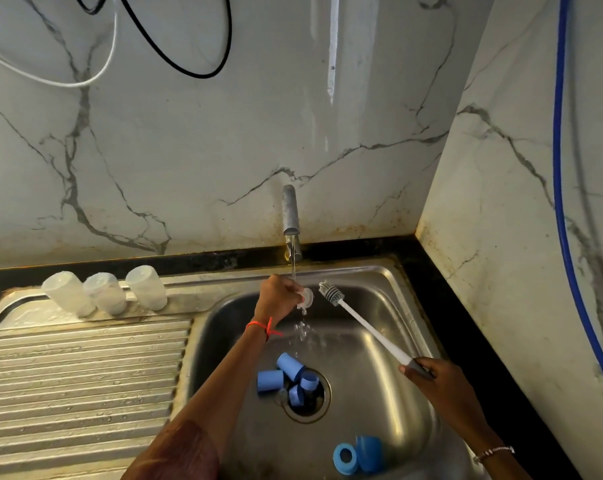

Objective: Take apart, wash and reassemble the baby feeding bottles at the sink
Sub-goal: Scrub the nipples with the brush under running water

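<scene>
Stainless sink basin (379, 341) and a ribbed drainboard (78, 375) to its left fill the near view. Nearest in the basin lie a blue collar ring (344, 457) and a blue cap (371, 452), touching. Farther in, several more blue caps and rings (286, 375) are heaped over the drain (307, 408).

At right, the right hand (435, 379) grips the handle end of a bottle brush (362, 323), whose bristle head lies just beside the work, not in it. Beyond the drain, the left hand (276, 296) pinches a small clear part (307, 299), probably a teat, in curled fingertips under the water stream (293, 263) from the tap (290, 213).

The step in hand looks like rinsing this part. To do it well, the left hand should turn the part so that water runs through its hollow as well as over it, and the brush tip should go in gently, since soft silicone can tear. A firm pinch matters, as a slip would drop the part among the pieces on the drain.

Three clear bottles (106, 293) stand upside down on the far ledge, before the marble wall (189, 150).
</scene>
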